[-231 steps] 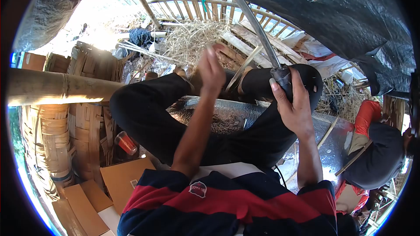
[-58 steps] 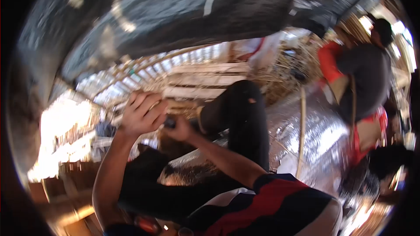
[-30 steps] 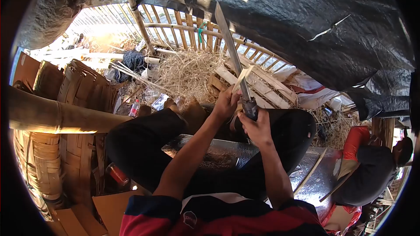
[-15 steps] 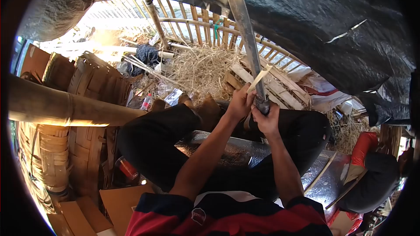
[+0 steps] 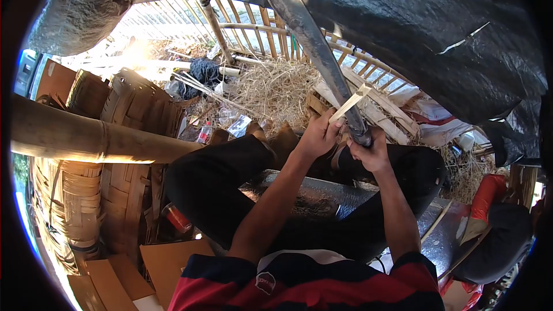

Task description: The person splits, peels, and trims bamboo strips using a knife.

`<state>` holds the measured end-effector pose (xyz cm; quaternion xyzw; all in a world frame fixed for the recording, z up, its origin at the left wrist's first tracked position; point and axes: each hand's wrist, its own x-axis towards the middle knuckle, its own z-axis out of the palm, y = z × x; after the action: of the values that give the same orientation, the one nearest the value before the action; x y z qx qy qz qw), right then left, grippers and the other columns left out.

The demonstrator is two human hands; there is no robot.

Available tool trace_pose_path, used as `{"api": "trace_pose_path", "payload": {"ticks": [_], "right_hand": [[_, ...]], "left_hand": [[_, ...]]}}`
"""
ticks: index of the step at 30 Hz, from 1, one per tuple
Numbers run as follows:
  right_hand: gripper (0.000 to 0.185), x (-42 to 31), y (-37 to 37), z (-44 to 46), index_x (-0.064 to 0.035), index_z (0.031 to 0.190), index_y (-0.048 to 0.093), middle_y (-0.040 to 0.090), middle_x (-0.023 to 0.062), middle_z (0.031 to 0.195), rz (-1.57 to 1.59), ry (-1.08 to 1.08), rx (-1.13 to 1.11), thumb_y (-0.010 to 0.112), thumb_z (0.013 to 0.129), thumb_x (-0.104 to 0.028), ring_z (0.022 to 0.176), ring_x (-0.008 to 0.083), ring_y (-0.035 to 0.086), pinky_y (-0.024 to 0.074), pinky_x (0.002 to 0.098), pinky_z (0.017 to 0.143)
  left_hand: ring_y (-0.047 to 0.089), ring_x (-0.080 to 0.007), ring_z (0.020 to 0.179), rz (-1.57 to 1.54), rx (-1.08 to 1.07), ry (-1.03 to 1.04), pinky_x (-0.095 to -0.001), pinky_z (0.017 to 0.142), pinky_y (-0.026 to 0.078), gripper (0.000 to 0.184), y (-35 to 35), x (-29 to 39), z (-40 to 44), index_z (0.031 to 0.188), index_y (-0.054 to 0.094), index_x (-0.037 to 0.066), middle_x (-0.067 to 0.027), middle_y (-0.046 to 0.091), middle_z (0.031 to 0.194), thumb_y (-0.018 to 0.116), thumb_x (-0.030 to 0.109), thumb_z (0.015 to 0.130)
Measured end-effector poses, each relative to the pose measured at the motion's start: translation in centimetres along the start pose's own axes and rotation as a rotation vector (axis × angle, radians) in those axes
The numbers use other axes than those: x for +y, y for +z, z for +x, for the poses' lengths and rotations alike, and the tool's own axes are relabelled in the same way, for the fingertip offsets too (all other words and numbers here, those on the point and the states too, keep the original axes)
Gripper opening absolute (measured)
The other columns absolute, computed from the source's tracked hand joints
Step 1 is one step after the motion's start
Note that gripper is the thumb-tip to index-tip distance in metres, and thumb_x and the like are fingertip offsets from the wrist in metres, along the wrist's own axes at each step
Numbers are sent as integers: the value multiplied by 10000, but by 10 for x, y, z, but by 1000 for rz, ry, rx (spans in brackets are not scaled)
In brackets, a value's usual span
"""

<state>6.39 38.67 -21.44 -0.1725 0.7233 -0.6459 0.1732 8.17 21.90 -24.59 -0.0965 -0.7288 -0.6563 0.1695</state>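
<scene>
Machete (image 5: 311, 39), one, in right hand (image 5: 374, 151), one strip (image 5: 351, 102), left hand (image 5: 317, 136)

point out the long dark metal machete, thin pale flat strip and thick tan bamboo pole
Long dark metal machete (image 5: 315, 40): head view, middle of blade
Thin pale flat strip (image 5: 351, 103): head view, middle of exposed length
Thick tan bamboo pole (image 5: 86, 138): head view, near its middle

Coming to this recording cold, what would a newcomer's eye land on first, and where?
Most likely the long knife, its blade slanting up to the top edge of the picture from the right hand. Just in front of it, the left hand grips a pale strip that crosses the blade in this view. After those, the thick bamboo pole jutting in from the left edge stands out.
</scene>
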Motion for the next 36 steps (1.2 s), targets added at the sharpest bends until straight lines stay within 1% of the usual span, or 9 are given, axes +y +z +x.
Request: {"api": "trace_pose_path", "payload": {"ticks": [7,11,14,17,20,23,27,29,36], "right_hand": [[139,-52,7,-25,-6,821,568,544,14,595,124,147,73,687,811,-77,450,67,475,380,249,412],[74,-140,-12,-21,-7,822,538,438,-4,516,372,-261,400,572,773,-50,376,90,392,336,254,376],[114,-189,-46,-29,-24,859,500,307,-41,479,410,-353,384,568,834,-112,371,70,309,332,248,398],[137,-170,-27,-46,-9,884,528,403,-15,501,268,-202,567,608,830,-107,383,76,388,337,245,381],[158,-114,-8,-60,-19,736,572,527,-15,553,-24,36,360,679,821,-99,452,50,476,368,228,416],[126,-68,20,-70,-9,785,616,539,40,559,-320,136,296,683,789,-116,509,81,500,418,267,504],[128,-46,33,-75,-11,794,617,576,72,598,-347,32,250,671,778,-126,524,119,551,436,287,533],[130,-47,33,-75,-11,799,619,574,71,597,-325,57,248,670,779,-129,522,118,547,436,289,532],[138,-35,30,-75,-7,807,618,567,69,592,-310,126,231,666,788,-135,526,110,531,431,292,534]], "left_hand": [[574,-231,515,56,-33,-53,-342,514,434,207,-1,5,-4,938,558,5,-116,513,587,473,193,956],[579,-259,515,136,99,-88,-346,508,437,197,1,-43,-40,980,567,-1,-133,524,592,476,170,943],[613,-311,559,269,60,-16,-367,501,441,226,6,-33,-32,1022,553,-11,-174,546,611,468,185,948],[578,-295,511,139,144,-77,-359,498,426,256,10,-26,-5,921,537,-10,-156,534,588,451,226,973],[549,-230,482,167,179,-35,-337,482,410,279,10,-54,-7,891,526,-9,-123,527,576,442,242,981],[535,-170,494,123,176,-180,-317,485,405,302,2,-56,-15,907,542,-12,-97,526,576,446,264,983],[519,-127,514,38,183,-206,-302,494,406,310,-5,-62,-21,920,560,-14,-66,530,585,455,271,981],[431,-57,536,52,160,-212,-230,518,380,366,-8,-54,-20,842,564,12,17,472,602,425,311,999],[520,-75,595,9,142,-154,-234,535,424,349,-13,-53,-12,894,585,-10,-15,534,666,399,263,1008]]}}
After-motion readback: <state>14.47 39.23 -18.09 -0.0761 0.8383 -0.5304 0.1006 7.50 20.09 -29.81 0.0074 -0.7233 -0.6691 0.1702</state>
